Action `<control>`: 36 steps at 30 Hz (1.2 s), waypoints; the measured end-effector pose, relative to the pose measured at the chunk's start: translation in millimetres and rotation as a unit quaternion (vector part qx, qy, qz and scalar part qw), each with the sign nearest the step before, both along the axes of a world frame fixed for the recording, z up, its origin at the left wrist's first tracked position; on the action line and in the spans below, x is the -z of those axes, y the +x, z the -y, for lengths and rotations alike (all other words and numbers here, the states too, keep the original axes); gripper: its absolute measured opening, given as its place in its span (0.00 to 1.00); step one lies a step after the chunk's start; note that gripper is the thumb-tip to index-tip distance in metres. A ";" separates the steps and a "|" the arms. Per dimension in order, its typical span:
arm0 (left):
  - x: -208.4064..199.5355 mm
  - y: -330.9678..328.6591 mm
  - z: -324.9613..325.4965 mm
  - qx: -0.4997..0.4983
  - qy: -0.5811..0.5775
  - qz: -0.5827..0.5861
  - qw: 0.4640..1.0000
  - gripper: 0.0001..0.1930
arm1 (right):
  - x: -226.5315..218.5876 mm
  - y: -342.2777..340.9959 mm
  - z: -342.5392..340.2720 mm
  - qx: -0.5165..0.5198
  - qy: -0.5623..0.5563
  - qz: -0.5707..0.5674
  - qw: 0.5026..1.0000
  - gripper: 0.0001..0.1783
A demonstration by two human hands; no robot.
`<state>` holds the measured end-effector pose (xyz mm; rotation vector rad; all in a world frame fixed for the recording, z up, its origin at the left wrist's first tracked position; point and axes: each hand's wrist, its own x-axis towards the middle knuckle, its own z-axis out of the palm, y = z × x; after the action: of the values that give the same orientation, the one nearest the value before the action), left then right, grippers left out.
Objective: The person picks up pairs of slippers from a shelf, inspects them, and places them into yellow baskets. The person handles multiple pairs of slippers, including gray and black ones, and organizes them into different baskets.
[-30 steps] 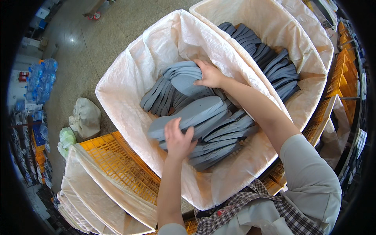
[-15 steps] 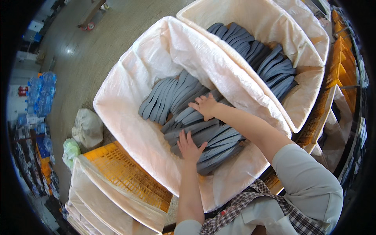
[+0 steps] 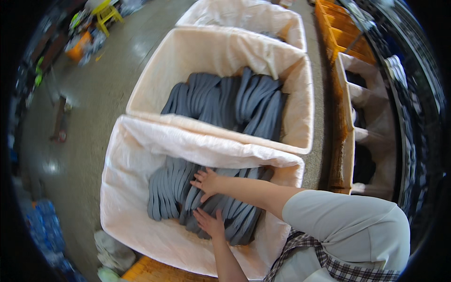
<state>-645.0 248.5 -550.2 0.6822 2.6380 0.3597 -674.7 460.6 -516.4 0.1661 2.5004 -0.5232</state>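
Both of my hands rest on rows of long, soft grey fabric pieces (image 3: pixel 164 190), which lie packed side by side in a bin lined with pale fabric (image 3: pixel 112 188). My right hand (image 3: pixel 207 183) is laid on the far part of the rows, its fingers spread. Nearer to me, my left hand (image 3: pixel 211 224) touches the same rows with its fingers stretched out. Neither hand is wrapped round a piece. My right forearm covers some of the rows behind it.
A second lined bin (image 3: pixel 150 82) with similar grey pieces (image 3: pixel 206 96) stands just beyond, and a third lined bin (image 3: pixel 235 16) behind that. Orange crates (image 3: pixel 347 30) line the right side. Blue water bottles (image 3: pixel 44 225) and a pale sack (image 3: pixel 112 251) are on the left. A yellow stool (image 3: pixel 107 16) stands far off.
The view has turned and shifted, bringing more of the far bins and right-hand crates into sight. Both hands remain on the grey pieces, fingers still spread.
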 end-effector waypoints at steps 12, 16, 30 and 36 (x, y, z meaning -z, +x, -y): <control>-100.0 -42.0 -91.9 0.149 0.193 -0.356 0.902 0.27 | -191.0 315.8 -52.2 0.230 -0.142 -0.399 0.876 0.12; -158.9 31.4 -180.5 0.177 0.392 -0.234 0.872 0.27 | -265.3 494.9 -39.0 0.425 -0.033 -0.434 0.794 0.11; -301.0 466.0 -333.8 0.569 0.331 0.028 0.752 0.35 | -382.8 1102.8 94.0 0.724 0.341 -0.599 0.030 0.07; -297.0 599.7 -351.6 0.687 0.311 -0.064 0.654 0.35 | -324.1 1341.3 111.0 0.757 0.174 -0.541 -0.321 0.19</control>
<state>-45.4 600.2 -253.2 2.6165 1.2597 0.6794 666.6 349.6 -192.3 -1.3784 0.3443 0.0544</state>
